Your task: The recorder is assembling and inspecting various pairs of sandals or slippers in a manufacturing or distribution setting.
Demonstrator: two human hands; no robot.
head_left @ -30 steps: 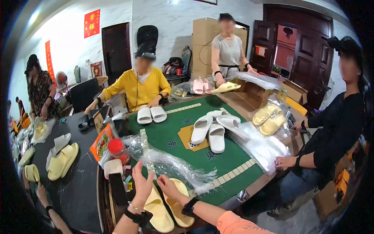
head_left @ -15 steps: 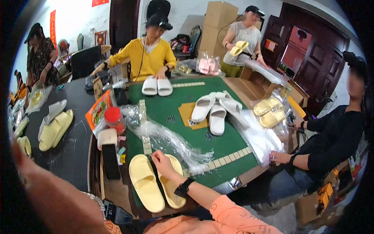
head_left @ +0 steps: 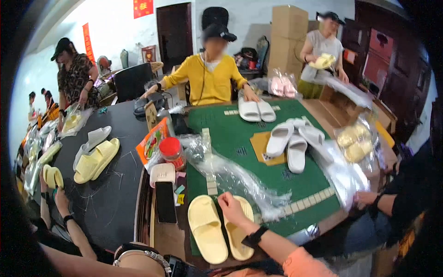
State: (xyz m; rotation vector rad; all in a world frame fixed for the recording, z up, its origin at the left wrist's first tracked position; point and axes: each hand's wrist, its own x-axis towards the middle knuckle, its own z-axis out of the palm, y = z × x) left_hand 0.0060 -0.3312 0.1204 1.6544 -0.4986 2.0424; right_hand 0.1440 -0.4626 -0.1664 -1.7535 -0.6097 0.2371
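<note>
A pair of pale yellow slide slippers lies at the near edge of the green table, the left slipper (head_left: 206, 228) in full view. Over the strap of the right slipper (head_left: 242, 237), my right hand (head_left: 232, 208) is held with its fingers curled together. Whatever is in those fingers, if anything, is too small to see. My left hand (head_left: 87, 265) is close to the camera at the lower left, with a silver bracelet (head_left: 143, 258) at its wrist; the dark rim hides its fingers. Clear plastic bags (head_left: 240, 180) lie just beyond the yellow slippers.
White slippers (head_left: 295, 152) lie mid-table. A phone (head_left: 166, 201) and red-lidded jar (head_left: 171, 152) stand left of the yellow pair. At the dark left table (head_left: 115, 203), a co-worker's hands (head_left: 60, 196) handle a yellow slipper. Other people sit or stand around.
My view has swung left, so the tables appear farther right. My left hand has dropped lower in the picture, uncovering the co-worker's hands. My right hand stays curled over the right slipper.
</note>
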